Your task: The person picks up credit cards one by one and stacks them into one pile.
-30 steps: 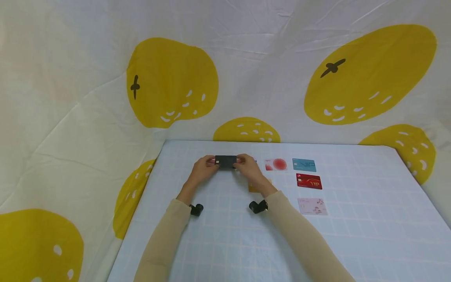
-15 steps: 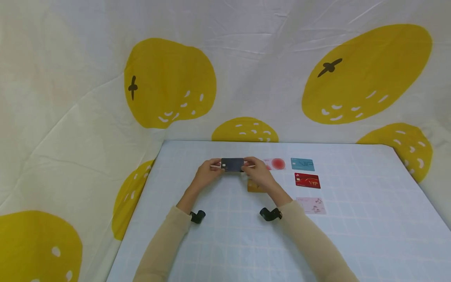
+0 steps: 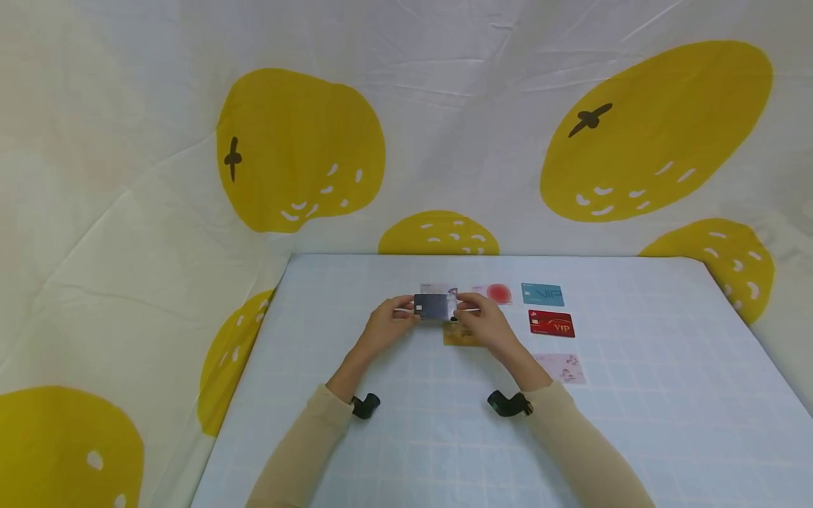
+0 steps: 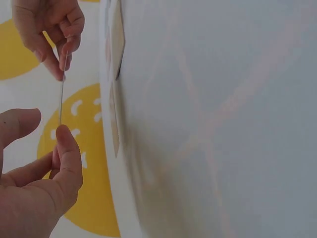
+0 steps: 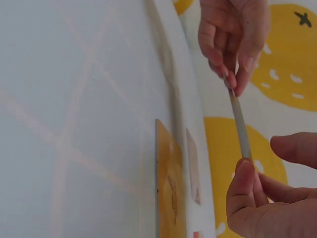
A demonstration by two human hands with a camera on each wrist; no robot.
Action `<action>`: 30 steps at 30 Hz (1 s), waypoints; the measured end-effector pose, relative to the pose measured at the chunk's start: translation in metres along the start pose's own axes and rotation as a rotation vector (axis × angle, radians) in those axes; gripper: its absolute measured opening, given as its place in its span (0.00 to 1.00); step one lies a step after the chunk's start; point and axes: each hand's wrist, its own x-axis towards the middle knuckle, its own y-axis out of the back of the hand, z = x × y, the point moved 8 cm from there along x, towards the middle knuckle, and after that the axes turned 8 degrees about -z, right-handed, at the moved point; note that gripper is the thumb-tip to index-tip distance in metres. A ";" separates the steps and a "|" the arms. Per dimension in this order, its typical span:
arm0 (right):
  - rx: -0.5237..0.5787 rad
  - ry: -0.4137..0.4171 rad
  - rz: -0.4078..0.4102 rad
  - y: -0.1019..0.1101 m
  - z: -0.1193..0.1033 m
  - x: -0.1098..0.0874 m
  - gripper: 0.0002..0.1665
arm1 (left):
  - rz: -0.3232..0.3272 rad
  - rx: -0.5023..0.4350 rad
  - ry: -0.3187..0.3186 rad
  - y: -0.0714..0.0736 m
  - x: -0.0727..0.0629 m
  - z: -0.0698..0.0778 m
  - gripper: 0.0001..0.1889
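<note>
Both hands hold a dark bank card with a light chip mark (image 3: 432,307) level between them, raised off the table. My left hand (image 3: 386,326) pinches its left end; my right hand (image 3: 490,326) pinches its right end, where the surface looks paler. Seen edge-on in the left wrist view, the card (image 4: 62,99) is a thin line between the fingertips. In each wrist view one finger of the near hand stands away from the card. Behind the held card lies a pale card (image 3: 435,288), and a gold card (image 3: 459,336) lies below it, partly covered by the right hand.
On the table (image 3: 432,451) to the right lie a white card with a red circle (image 3: 499,293), a teal VIP card (image 3: 543,294), a red VIP card (image 3: 551,323) and a pink floral card (image 3: 562,368). A fruit-print cloth (image 3: 444,141) hangs behind.
Both hands have moved right and slightly towards the person with the dark card between them. The pale card behind it has come into sight. The other cards lie as before.
</note>
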 end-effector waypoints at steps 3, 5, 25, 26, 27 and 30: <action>0.016 -0.005 0.010 0.003 0.006 -0.005 0.27 | -0.006 -0.005 -0.016 -0.007 -0.001 0.000 0.26; 0.020 -0.010 0.019 0.005 0.011 -0.009 0.27 | -0.010 -0.003 -0.027 -0.012 -0.001 0.000 0.25; -0.058 -0.069 0.053 0.023 0.042 -0.027 0.27 | -0.107 0.068 0.006 -0.052 0.002 0.001 0.27; -0.064 -0.069 0.055 0.024 0.043 -0.028 0.27 | -0.113 0.077 0.005 -0.054 0.002 0.002 0.27; -0.069 -0.072 0.057 0.024 0.044 -0.028 0.27 | -0.120 0.084 0.003 -0.056 0.003 0.002 0.27; -0.090 -0.077 0.063 0.026 0.046 -0.030 0.26 | -0.134 0.109 -0.013 -0.060 0.004 0.003 0.27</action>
